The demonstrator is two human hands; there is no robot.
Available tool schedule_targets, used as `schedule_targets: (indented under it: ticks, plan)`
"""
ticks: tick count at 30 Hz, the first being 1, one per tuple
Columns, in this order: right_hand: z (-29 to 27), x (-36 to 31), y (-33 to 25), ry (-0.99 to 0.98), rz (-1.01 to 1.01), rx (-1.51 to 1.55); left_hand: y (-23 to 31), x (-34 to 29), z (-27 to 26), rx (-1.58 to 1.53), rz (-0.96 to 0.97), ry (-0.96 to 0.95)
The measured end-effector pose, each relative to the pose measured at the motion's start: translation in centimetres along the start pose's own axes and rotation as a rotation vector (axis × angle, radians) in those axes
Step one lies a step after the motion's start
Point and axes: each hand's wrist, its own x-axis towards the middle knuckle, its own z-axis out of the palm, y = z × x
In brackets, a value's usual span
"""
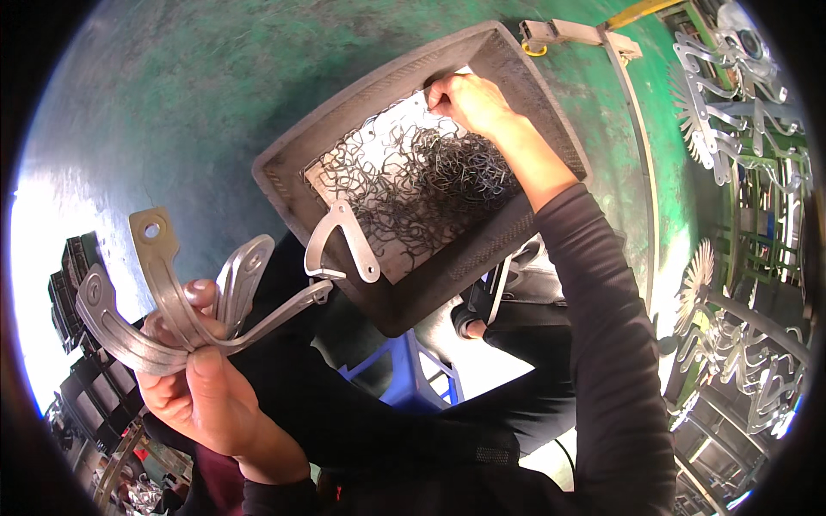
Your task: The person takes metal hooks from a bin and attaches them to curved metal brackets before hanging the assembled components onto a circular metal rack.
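Note:
My left hand (213, 402) is closed on several curved silver metal brackets (176, 318), whose flat, holed ends fan out above my fingers and thumb. Reaching to the far side of a dark grey plastic tub (297, 142), my right hand (473, 103) has its fingertips pinched together; what they hold, if anything, cannot be made out. Small dark bent wire hooks (465, 172) are heaped in the tub below that hand, thinning out over a pale sheet (397, 116) toward the left. One V-shaped silver bracket (353, 241) lies across the tub's near-left side.
A blue stool (404, 370) stands under the tub's near end. To the right, a metal rail (637, 129) crosses the green floor (172, 103). Racks of hanging silver metal parts (714, 129) line the right side, and black bins (86, 344) are stacked at the left.

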Motion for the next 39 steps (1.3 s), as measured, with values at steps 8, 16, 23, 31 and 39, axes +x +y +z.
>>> schedule_targets:
  ticks: [8, 16, 23, 31, 39]
  plan:
    - [0.8, -1.8, 0.0, 0.071, 0.051, 0.07, 1.1, -0.5, 2.6, 0.04, -0.105, 0.138]
    - [-2.7, -4.8, -1.0, 0.063, 0.36, 0.796, 2.3, -2.3, 3.3, -0.019, -0.175, 0.001]
    - [-4.0, -7.1, -3.0, 0.241, 0.362, 0.951, 3.2, -4.2, 4.3, -0.067, -0.205, -0.13]
    - [-11.4, -18.7, -17.0, 0.373, 0.001, 1.222, 4.1, -6.5, 3.6, -0.041, -0.229, -0.228]
    - [-12.6, -24.9, -23.2, 0.373, 0.031, 1.166, 5.3, -8.7, 3.5, 0.058, -0.049, -0.317]
